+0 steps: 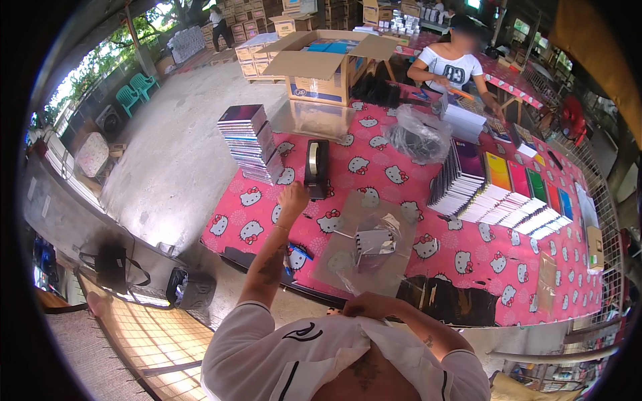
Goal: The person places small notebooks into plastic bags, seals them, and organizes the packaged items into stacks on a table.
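Note:
My left hand (pixel 293 198) is closed beside the near end of a black tape dispenser (pixel 317 168) with a roll of tape in it. Whatever its fingertips pinch is too small to make out. At the table's near edge is my right hand (pixel 368 305), its fingers in shadow, close to the bottom of a clear plastic sheet (pixel 334 264). On that sheet lies a small white spiral-bound notebook (pixel 375 242), with loose clear plastic wrap around it. A blue pen-like object (pixel 300 252) lies to the left of the sheet.
A tall stack of notebooks (pixel 249 144) stands left of the dispenser. Rows of colourful notebooks (pixel 498 194) fill the right side, near a crumpled plastic bag (pixel 418 134). An open cardboard box (pixel 317 73) stands at the back. Across the table, a person (pixel 451 70) handles papers.

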Motion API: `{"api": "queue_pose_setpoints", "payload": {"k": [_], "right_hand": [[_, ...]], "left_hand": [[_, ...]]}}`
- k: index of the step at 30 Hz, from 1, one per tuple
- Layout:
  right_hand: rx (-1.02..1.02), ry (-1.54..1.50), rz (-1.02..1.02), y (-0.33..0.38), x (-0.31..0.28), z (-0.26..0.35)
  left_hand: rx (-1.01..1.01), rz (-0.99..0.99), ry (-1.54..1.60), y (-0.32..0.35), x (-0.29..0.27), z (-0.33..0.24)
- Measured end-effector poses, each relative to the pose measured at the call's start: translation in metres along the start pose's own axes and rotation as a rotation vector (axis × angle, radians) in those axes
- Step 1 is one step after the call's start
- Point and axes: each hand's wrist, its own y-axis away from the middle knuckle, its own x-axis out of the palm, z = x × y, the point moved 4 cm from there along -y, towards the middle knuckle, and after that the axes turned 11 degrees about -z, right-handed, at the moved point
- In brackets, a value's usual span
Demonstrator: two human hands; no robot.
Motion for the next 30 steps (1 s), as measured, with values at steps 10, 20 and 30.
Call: {"api": "queue_pose_setpoints", "payload": {"k": [10, 20, 30], "right_hand": [[-0.383, 0.606, -1.271, 0.033, -0.129, 0.157], [-0.123, 0.837, -0.966, -0.02, -0.112, 0.097], [-0.021, 0.817, -1.175, 0.013, -0.184, 0.088]], "left_hand": [[0.321, 0.446, 1.111, 0.081, -0.073, -0.068], [0.57, 0.653, 0.99, 0.11, -0.07, -0.089], [0.79, 0.3, 0.843, 0.106, -0.076, -0.104]]}}
